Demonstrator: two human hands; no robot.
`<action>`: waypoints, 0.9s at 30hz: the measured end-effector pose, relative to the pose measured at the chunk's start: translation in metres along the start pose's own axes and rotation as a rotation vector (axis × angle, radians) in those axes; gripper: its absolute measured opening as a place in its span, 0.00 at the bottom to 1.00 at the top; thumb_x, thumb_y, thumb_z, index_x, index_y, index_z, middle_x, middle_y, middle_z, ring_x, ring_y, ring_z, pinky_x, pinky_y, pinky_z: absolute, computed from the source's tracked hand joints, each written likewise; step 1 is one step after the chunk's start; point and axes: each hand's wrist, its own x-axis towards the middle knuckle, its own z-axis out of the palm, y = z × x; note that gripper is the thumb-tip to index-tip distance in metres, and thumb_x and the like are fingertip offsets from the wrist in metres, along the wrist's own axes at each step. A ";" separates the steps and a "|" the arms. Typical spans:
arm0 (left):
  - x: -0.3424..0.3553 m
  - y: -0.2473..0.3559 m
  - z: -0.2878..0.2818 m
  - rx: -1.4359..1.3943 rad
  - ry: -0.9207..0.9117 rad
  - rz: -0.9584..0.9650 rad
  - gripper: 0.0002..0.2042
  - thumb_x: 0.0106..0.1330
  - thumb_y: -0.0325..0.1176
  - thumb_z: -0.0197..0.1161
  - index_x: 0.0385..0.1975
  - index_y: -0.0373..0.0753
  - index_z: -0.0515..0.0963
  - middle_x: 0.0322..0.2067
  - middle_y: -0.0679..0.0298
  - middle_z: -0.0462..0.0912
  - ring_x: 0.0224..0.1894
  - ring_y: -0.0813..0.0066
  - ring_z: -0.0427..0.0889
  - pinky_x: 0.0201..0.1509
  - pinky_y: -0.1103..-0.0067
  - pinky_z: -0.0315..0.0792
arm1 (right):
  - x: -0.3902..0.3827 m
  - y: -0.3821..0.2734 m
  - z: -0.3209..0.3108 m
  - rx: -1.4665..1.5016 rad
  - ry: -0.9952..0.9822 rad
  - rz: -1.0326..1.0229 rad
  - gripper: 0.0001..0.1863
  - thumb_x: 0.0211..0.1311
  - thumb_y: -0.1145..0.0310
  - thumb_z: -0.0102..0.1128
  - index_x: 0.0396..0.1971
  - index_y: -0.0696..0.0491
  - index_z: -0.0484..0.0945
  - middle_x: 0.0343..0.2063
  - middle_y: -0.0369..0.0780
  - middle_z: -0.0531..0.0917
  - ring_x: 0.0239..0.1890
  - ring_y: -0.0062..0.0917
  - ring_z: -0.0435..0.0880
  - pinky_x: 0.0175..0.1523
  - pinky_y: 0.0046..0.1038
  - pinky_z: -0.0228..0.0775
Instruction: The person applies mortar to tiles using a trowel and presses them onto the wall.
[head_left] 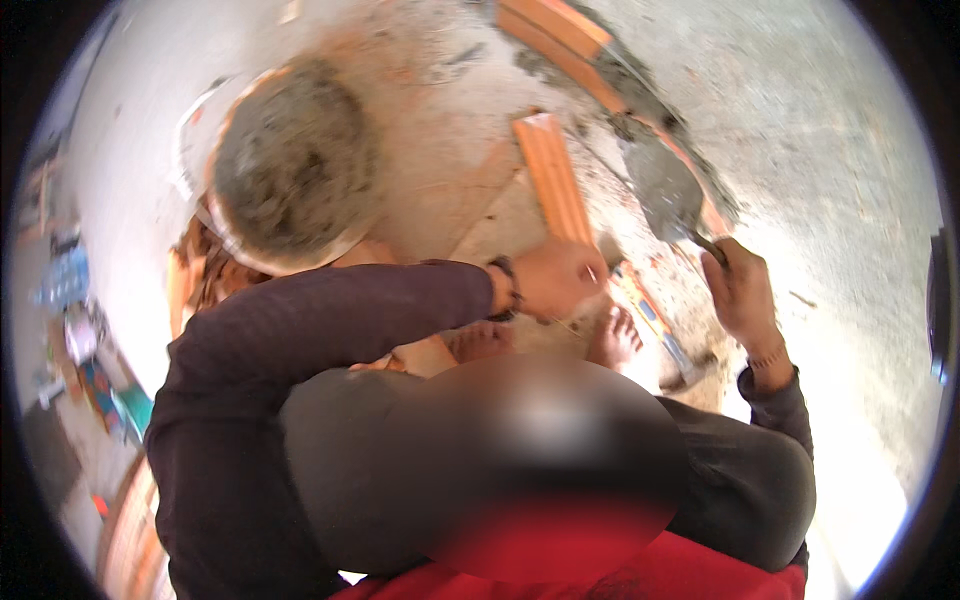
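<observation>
My right hand (pixel 742 295) is wrapped round the handle of a trowel (pixel 660 188), whose broad blade is coated with wet grey mortar. The blade lies against the near side of a curved row of orange bricks (pixel 560 32) with mortar along it. My left hand (pixel 556 282) is closed in a fist, with a thin whitish bit showing at its fingers; what it holds is unclear. Just beyond this fist lies a long ribbed orange brick (pixel 553 175), its near end hidden behind the hand.
At the left stands a round tub of grey mortar (pixel 290 160), with broken orange pieces (pixel 205 265) beside it. A hammer (pixel 655 325) with a blue and orange handle lies by my bare foot (pixel 613 338). A large clear bluish bottle (pixel 66 278) stands far left.
</observation>
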 end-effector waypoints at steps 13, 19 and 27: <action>-0.074 -0.076 0.069 0.173 0.137 0.052 0.16 0.65 0.49 0.61 0.38 0.42 0.82 0.29 0.59 0.85 0.36 0.58 0.86 0.41 0.65 0.77 | 0.118 -0.216 -0.015 -0.463 0.039 -0.864 0.11 0.60 0.73 0.58 0.43 0.54 0.75 0.30 0.47 0.84 0.31 0.44 0.86 0.36 0.44 0.77; -0.091 -0.107 0.099 0.276 0.253 -0.004 0.15 0.65 0.48 0.61 0.38 0.42 0.82 0.28 0.59 0.84 0.35 0.58 0.86 0.40 0.64 0.77 | 0.170 -0.280 0.015 -0.700 0.214 -1.015 0.11 0.57 0.74 0.57 0.41 0.54 0.80 0.29 0.44 0.86 0.31 0.41 0.87 0.37 0.40 0.81; -0.079 -0.114 0.122 0.314 0.332 -0.014 0.14 0.65 0.47 0.60 0.38 0.43 0.82 0.27 0.59 0.83 0.34 0.58 0.86 0.39 0.63 0.77 | 0.137 -0.337 0.051 -0.998 -0.075 -0.911 0.05 0.58 0.74 0.58 0.31 0.57 0.82 0.30 0.45 0.86 0.34 0.38 0.89 0.39 0.37 0.83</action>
